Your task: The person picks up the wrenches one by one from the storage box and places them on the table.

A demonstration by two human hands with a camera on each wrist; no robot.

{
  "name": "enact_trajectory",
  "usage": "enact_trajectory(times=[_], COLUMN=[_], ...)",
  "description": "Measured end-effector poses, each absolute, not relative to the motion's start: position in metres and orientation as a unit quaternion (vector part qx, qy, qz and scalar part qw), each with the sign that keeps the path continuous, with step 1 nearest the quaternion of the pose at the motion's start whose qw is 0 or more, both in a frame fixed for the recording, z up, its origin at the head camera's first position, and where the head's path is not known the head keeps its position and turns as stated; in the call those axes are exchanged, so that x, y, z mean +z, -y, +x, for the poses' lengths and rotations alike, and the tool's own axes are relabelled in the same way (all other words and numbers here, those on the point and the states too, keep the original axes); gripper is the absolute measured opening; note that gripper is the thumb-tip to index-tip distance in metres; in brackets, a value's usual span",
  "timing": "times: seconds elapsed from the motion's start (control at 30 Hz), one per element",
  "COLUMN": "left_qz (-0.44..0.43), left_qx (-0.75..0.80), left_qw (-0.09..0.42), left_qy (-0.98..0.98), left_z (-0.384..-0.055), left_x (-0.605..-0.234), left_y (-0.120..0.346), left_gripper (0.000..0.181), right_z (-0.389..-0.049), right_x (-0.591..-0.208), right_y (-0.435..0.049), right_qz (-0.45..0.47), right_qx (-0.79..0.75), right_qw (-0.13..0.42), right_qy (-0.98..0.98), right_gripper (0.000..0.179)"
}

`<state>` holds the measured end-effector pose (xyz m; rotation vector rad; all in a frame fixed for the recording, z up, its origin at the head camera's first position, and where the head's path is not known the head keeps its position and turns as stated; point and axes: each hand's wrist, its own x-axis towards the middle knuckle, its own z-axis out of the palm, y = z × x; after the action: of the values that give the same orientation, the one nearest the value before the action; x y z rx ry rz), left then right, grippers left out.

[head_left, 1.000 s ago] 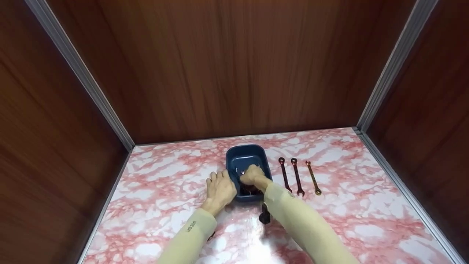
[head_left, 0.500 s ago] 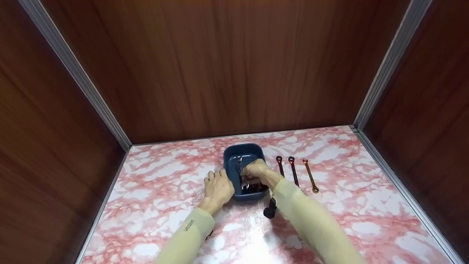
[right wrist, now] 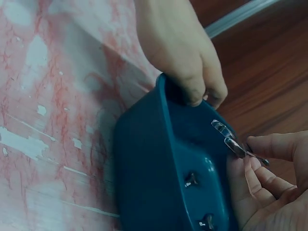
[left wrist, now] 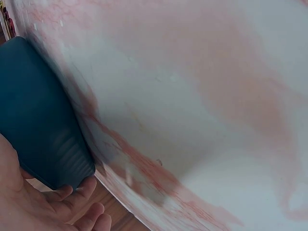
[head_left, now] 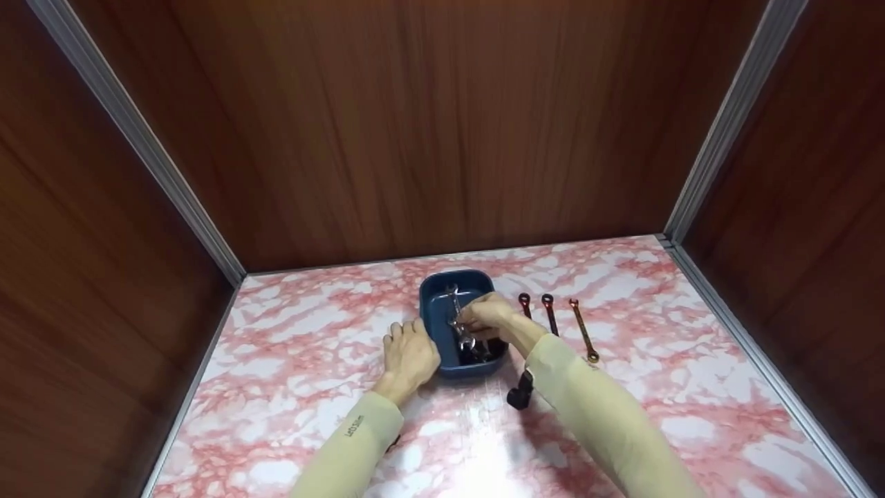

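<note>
The left hand (head_left: 411,354) grips the left rim of a deep blue rectangular bin (head_left: 430,304). In the right wrist view its thumb side hooks over the rim; in the left wrist view its fingers (left wrist: 86,190) lie along the outer wall. Over the bin, the right hand (head_left: 492,312) pinches a shiny silver wrench (right wrist: 234,146) between thumb and fingers, its forked end pointing away from the hand. Ends of other wrenches (right wrist: 191,179) show low in the bin; their handles are mostly hidden.
Right of the bin lie two dark red wrenches (head_left: 548,308), partly behind the right arm, and a gold wrench (head_left: 584,330). The pink-and-white marbled table (head_left: 311,325) is bounded by brown wood-grain panels (head_left: 442,124) and metal rails (head_left: 719,145).
The right hand has risen slightly and shifted right within the bin, and a silver wrench has come into view in its fingers. The left hand stays on the rim.
</note>
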<state>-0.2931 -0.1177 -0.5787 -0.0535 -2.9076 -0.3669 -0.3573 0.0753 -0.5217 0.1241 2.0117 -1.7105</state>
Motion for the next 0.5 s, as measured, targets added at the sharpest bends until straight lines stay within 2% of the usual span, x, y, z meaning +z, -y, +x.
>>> enact_trajectory(times=[0.5], left_qz=[-0.021], left_qx=[-0.127], left_qw=[0.106], left_qy=[0.986], left_z=[-0.292], left_x=[-0.578], left_y=[0.118], left_gripper=[0.031], right_z=[-0.36], right_x=[-0.519], right_y=[-0.11], right_qz=[0.053], right_qx=[-0.634], right_qw=[0.226], right_qy=[-0.738], right_gripper=[0.007])
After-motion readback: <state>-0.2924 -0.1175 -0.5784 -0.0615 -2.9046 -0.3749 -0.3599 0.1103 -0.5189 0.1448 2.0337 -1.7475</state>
